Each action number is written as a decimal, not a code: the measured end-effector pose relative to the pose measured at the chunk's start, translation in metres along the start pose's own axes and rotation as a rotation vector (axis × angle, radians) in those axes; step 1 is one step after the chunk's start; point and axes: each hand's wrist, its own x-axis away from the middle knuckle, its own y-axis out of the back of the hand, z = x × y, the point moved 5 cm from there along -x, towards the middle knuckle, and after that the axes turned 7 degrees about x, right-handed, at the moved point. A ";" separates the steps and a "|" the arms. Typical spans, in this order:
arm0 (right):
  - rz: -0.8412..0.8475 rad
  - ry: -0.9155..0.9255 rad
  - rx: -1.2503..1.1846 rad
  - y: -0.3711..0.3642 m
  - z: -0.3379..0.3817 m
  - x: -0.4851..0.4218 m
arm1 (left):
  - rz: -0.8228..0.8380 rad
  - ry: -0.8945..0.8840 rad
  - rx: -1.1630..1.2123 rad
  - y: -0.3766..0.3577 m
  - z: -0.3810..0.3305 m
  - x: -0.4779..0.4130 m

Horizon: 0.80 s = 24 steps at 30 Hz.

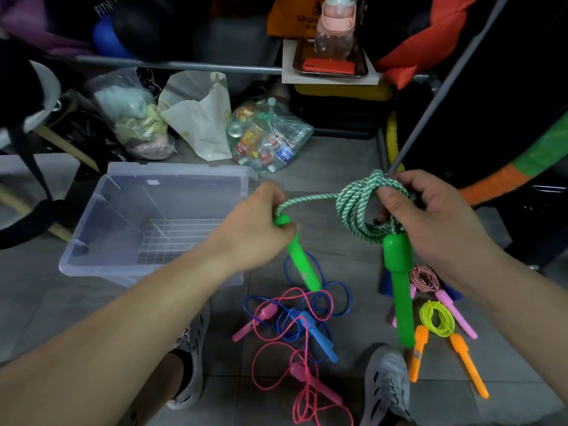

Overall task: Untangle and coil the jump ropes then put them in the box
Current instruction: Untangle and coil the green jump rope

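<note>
Pinching green handle (299, 259) in left hand (261, 222), right hand (430, 219) gripping coiled green rope (356, 207)

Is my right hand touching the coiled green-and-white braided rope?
Touching. Head view: the right hand grips the coiled green-and-white braided rope, thumb across its loops.
</note>
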 end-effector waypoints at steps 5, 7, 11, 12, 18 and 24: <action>-0.020 -0.030 0.109 -0.003 -0.009 0.000 | 0.083 0.226 1.003 0.002 -0.021 0.003; 0.001 -0.047 0.036 -0.010 -0.009 0.002 | 0.109 0.240 1.165 0.001 -0.023 0.003; -0.006 -0.108 -0.055 -0.012 -0.009 0.001 | 0.039 0.188 1.131 0.007 -0.020 0.000; -0.008 -0.118 -0.070 -0.010 -0.008 0.000 | 0.009 0.164 1.097 0.011 -0.019 -0.001; -0.035 -0.114 -0.019 -0.007 -0.001 0.002 | -0.193 0.066 1.055 0.011 -0.022 0.008; -0.092 -0.106 0.046 -0.010 0.002 0.006 | -0.299 -0.199 0.735 -0.001 -0.033 0.020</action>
